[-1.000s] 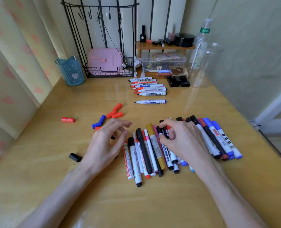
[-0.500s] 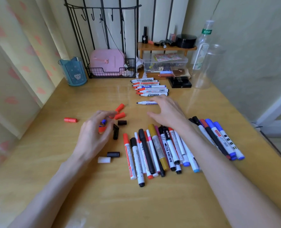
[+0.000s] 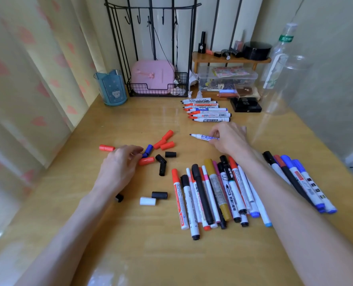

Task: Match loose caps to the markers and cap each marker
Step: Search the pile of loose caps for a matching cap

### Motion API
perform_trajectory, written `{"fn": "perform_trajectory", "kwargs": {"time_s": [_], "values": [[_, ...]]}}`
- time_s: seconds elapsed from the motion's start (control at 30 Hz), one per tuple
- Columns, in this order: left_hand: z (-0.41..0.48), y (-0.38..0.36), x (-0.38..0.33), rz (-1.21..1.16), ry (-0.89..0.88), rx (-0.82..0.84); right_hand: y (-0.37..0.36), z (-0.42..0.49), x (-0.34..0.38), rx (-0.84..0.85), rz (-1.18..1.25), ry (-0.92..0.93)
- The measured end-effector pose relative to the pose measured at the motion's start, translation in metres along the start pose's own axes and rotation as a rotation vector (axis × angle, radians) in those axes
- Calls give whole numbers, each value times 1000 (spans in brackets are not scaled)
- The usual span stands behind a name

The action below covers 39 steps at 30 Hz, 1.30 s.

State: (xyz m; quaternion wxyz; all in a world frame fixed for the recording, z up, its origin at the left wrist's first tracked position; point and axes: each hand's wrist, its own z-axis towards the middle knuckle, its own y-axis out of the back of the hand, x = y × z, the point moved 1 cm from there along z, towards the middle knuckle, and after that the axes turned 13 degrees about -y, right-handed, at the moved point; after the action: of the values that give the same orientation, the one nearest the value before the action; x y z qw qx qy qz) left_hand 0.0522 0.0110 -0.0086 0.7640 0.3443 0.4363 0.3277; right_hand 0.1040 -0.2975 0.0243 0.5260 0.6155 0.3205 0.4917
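My right hand [image 3: 228,138] grips an uncapped white marker with a blue tip [image 3: 201,137] just above the table's middle. My left hand [image 3: 119,165] has its fingers curled at a blue cap [image 3: 148,150] in the cluster of loose caps; thumb and fingertips touch it. Around it lie several red caps [image 3: 164,142], one red cap [image 3: 106,148] further left, several black caps [image 3: 162,162] and a white cap [image 3: 147,201]. A row of uncapped markers [image 3: 207,111] lies at the back. A pile of capped markers [image 3: 212,195] lies near me, with more capped markers [image 3: 299,180] to the right.
At the back stand a blue cup [image 3: 111,88], a black wire rack [image 3: 157,87] holding a pink case, a small wooden shelf [image 3: 231,58], a clear box [image 3: 227,79], a black box [image 3: 245,105] and clear plastic bottles [image 3: 281,65]. Walls close in on the left and right.
My right hand left the marker pile, reached back and took hold of the lone blue-tipped marker. My left hand slid left from the pile to the blue cap.
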Motion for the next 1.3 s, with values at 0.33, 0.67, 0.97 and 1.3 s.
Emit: {"fn": "perform_trajectory", "kwargs": {"time_s": [0.33, 0.67, 0.97, 1.3], "values": [[-3, 6, 4, -16, 19, 128, 24, -69, 1, -59, 157, 224], [-10, 6, -35, -425, -137, -91, 11, -127, -17, -81, 327, 343], [-18, 1, -54, -967, -74, 86, 7, -138, -21, -161, 336, 376], [-19, 5, -53, -813, -120, 100, 9, -140, -21, -195, 346, 449]]}}
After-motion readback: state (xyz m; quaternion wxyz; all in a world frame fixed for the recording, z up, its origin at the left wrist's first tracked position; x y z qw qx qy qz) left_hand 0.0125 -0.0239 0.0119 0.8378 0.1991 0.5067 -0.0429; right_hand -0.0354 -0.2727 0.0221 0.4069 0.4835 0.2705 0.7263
